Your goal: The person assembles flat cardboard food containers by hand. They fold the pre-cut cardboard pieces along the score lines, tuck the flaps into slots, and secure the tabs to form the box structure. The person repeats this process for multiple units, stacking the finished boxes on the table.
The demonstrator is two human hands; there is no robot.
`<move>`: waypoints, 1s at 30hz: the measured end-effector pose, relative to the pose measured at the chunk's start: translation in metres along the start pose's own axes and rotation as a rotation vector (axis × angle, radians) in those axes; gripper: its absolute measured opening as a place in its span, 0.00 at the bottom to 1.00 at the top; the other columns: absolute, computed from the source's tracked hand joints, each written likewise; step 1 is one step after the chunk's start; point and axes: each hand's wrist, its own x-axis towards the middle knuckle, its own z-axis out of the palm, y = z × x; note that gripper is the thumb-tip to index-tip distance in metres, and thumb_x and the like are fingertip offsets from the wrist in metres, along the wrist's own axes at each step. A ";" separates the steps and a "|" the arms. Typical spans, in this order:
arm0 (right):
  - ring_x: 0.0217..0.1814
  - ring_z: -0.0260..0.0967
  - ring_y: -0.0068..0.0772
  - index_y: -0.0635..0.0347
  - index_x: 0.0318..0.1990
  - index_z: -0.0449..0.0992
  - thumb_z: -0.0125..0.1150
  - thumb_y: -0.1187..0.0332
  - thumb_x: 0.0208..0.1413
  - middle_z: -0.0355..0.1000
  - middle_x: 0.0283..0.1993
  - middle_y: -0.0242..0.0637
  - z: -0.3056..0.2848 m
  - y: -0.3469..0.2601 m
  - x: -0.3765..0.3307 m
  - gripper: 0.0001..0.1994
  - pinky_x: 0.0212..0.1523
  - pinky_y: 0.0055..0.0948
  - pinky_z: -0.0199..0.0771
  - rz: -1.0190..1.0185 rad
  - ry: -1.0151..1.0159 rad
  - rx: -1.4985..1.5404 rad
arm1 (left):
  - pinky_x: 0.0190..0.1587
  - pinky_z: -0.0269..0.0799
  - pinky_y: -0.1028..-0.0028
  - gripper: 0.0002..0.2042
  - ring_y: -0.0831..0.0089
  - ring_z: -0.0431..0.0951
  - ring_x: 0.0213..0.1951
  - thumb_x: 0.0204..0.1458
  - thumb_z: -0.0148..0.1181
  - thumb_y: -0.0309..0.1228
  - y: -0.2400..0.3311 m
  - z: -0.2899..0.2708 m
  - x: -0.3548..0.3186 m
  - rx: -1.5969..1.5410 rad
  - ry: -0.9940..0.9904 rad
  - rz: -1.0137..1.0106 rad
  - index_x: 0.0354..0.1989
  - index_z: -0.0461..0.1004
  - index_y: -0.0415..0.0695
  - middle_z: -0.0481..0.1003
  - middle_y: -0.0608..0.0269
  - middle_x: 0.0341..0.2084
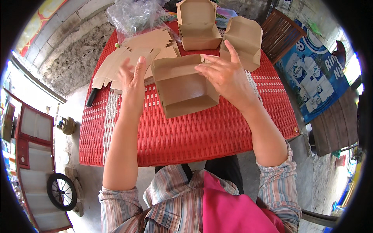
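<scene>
An open brown cardboard food box [186,90] rests on the red woven table in front of me, its inside facing up. At its far right corner, my right hand [229,79] pinches the wall between thumb and fingers, with the index finger raised. My left hand [134,77] hovers left of the box with its fingers apart, holding nothing; some of its fingers are smeared by motion. Beyond it lies a stack of flat brown box blanks [116,70].
Folded boxes [200,37] stand stacked at the far side, with another open box [243,44] to their right. A clear plastic bag [136,17] lies behind the blanks. A black-handled object [91,98] sticks out at the left edge of the red table [186,143]. A wooden chair [278,35] stands beyond the right.
</scene>
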 end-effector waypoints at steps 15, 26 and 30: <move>0.55 0.69 0.27 0.59 0.61 0.69 0.38 0.50 0.71 0.74 0.51 0.36 0.003 0.003 0.000 0.25 0.57 0.27 0.66 0.784 0.089 1.267 | 0.51 0.69 0.74 0.23 0.73 0.72 0.46 0.57 0.45 0.23 0.006 0.000 -0.003 -0.483 -0.371 -0.024 0.63 0.63 0.39 0.71 0.58 0.47; 0.51 0.67 0.18 0.56 0.61 0.70 0.43 0.53 0.70 0.73 0.50 0.31 -0.017 -0.025 0.016 0.21 0.53 0.21 0.67 0.808 0.105 1.472 | 0.57 0.72 0.65 0.25 0.65 0.72 0.57 0.66 0.47 0.42 0.021 0.020 -0.031 -0.958 -0.285 -0.144 0.66 0.59 0.39 0.69 0.51 0.58; 0.53 0.68 0.19 0.58 0.61 0.70 0.43 0.53 0.70 0.73 0.53 0.33 -0.024 -0.021 0.013 0.22 0.54 0.22 0.69 0.880 0.083 1.491 | 0.58 0.72 0.65 0.27 0.66 0.72 0.56 0.64 0.52 0.41 0.023 0.016 -0.035 -0.999 -0.420 -0.196 0.66 0.58 0.38 0.71 0.53 0.55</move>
